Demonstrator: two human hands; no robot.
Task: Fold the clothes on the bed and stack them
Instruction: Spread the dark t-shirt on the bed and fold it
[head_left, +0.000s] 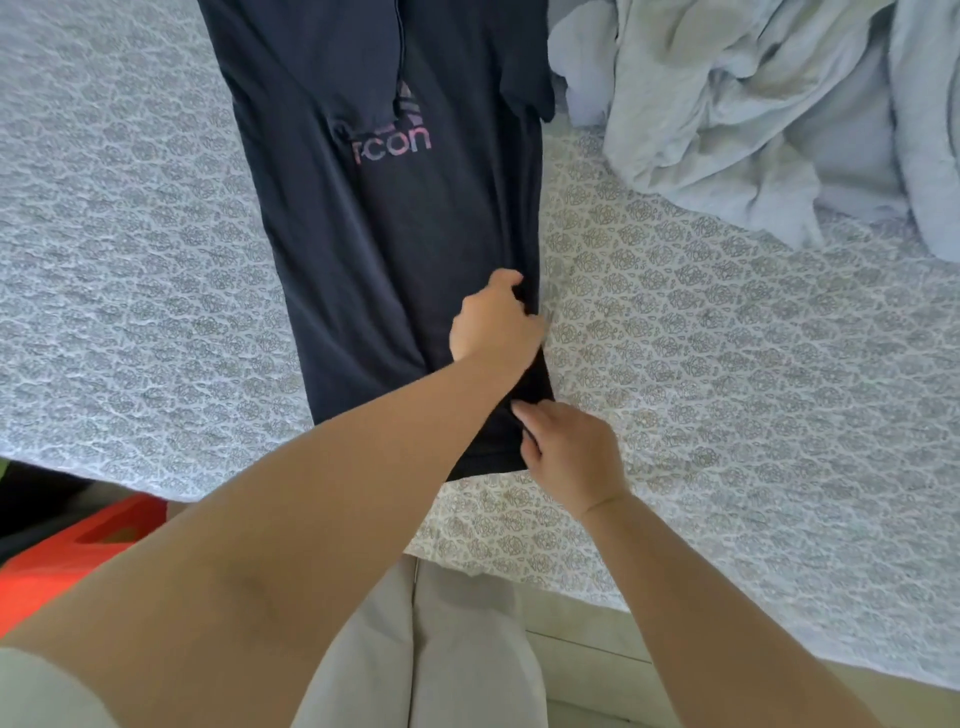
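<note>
Nearest the camera, below the bed's near edge, the person's pale grey trousers (431, 654) fill the bottom middle, and one orange object (78, 551) shows at the lower left beside the bed; what it is cannot be told.

Two bare forearms reach up over the near edge of the bed (727, 395), which is covered by one pale quilted spread with a leaf-like pattern. The right hand (574, 454) sits just inside that edge, its fingers curled and pinching the right side of the dark navy T-shirt (374, 249) near the hem. The left hand (493, 325) crosses over from the left and lies a little farther in, its fingers clenched on the same right-side fold of the shirt.

The one T-shirt lies flat as a long narrow strip, hem toward the near edge and running away toward the far edge in the middle of the bed. Both sides are folded inward; a sleeve lies turned over the chest, partly covering a pink-purple printed logo (395, 137).

Farther off, at the far right corner, one crumpled heap of pale blue-grey cloth (769, 104) lies just beside the shirt's shoulder.
</note>
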